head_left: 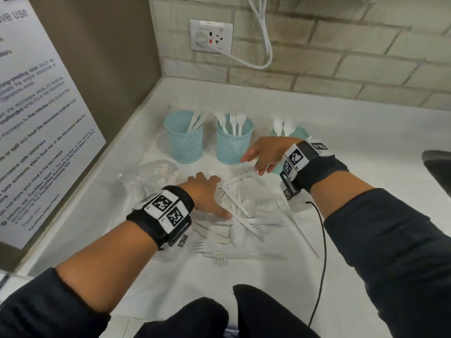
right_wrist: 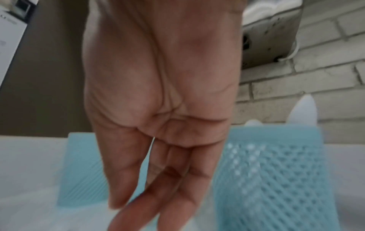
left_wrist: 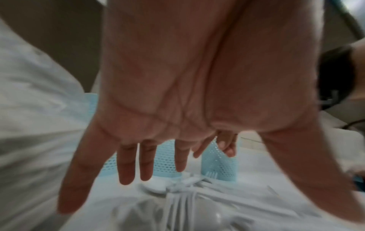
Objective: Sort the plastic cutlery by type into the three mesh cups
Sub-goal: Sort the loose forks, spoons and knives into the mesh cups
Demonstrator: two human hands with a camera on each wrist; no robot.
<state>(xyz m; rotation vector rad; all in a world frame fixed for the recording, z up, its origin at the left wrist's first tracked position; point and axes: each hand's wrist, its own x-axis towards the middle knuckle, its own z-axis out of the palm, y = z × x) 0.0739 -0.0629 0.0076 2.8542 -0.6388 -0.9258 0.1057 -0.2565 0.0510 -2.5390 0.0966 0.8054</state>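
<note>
Head view: empty hands point(head_left: 207, 191) over cutlery point(head_left: 244, 215)

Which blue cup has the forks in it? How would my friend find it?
Look at the white counter below the wall socket, where three blue mesh cups stand in a row. The fork cup is the middle one. Only it has prongs sticking up; the left cup holds knives.

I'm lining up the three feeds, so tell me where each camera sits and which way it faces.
Head: looks forward and down at three mesh cups and loose cutlery; both forearms show.
Left wrist: looks along the open left hand toward the cups and cutlery.
Right wrist: looks along the open right hand at a mesh cup and the brick wall.
All three views share the blue cups.
</note>
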